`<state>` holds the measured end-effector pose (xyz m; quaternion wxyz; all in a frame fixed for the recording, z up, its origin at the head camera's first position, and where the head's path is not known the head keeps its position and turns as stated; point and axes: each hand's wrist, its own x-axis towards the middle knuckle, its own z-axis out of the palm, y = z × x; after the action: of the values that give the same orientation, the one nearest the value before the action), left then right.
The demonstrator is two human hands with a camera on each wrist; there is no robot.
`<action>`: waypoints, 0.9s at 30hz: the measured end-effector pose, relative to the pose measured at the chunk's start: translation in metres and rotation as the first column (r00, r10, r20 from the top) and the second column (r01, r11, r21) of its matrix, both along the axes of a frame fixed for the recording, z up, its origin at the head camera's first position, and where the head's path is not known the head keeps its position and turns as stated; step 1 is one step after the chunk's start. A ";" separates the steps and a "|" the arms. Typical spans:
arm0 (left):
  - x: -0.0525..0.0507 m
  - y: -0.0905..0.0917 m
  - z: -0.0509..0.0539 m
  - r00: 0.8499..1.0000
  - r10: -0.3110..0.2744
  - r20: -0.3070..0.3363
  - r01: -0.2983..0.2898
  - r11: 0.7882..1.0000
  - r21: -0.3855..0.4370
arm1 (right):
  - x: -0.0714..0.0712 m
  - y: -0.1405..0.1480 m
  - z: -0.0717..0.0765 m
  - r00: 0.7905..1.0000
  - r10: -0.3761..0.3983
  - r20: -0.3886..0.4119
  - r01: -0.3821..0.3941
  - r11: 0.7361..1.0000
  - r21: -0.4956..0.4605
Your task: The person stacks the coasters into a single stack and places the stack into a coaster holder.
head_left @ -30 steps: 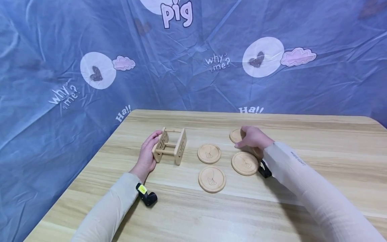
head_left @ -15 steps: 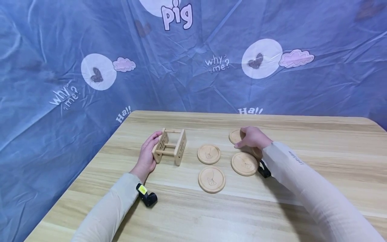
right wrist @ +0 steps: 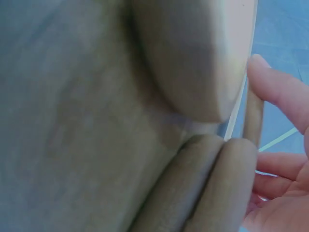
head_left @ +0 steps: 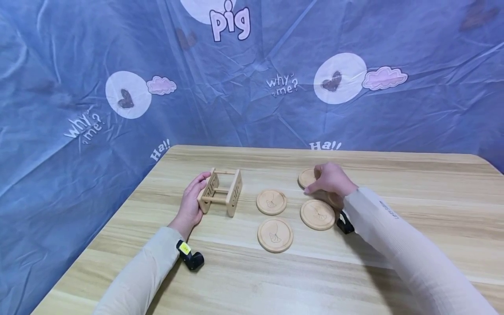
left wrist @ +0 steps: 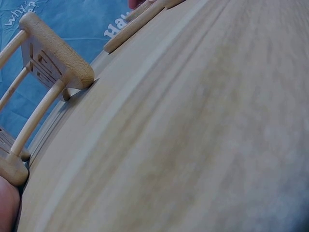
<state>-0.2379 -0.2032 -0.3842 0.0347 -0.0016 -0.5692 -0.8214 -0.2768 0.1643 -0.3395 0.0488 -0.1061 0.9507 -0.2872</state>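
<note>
My left hand (head_left: 192,202) holds the left panel of a small wooden coaster rack (head_left: 235,192), which stands on the table with two side panels joined by dowels. In the left wrist view the rack (left wrist: 58,53) shows at the left, with only a bit of the hand (left wrist: 7,205). My right hand (head_left: 332,179) pinches the edge of a round wooden coaster (head_left: 308,178) at the back. Between thumb and fingers, that coaster (right wrist: 253,118) appears edge-on in the right wrist view. Another coaster (head_left: 335,200) is partly hidden under the right wrist.
Three coasters with an engraved leaf lie between the hands: one coaster (head_left: 271,202) beside the rack, a nearer coaster (head_left: 275,236), and a third coaster (head_left: 318,215) to the right. Behind the wooden table (head_left: 252,284) hangs a blue printed cloth (head_left: 244,96).
The right hand and the coaster it pinches have barely moved; the coaster's near edge looks slightly raised now. The left hand and rack stay in place. The head view has shifted slightly.
</note>
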 end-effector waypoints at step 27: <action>0.001 0.001 0.001 1.000 -0.005 0.010 0.005 1.000 0.003 | 0.039 0.022 0.022 0.993 -0.115 0.032 0.117 0.991 -0.061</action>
<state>-0.2369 -0.2024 -0.3831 0.0298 0.0014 -0.5682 -0.8224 -0.2376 0.1863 -0.3176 0.0421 -0.0479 0.9451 -0.3206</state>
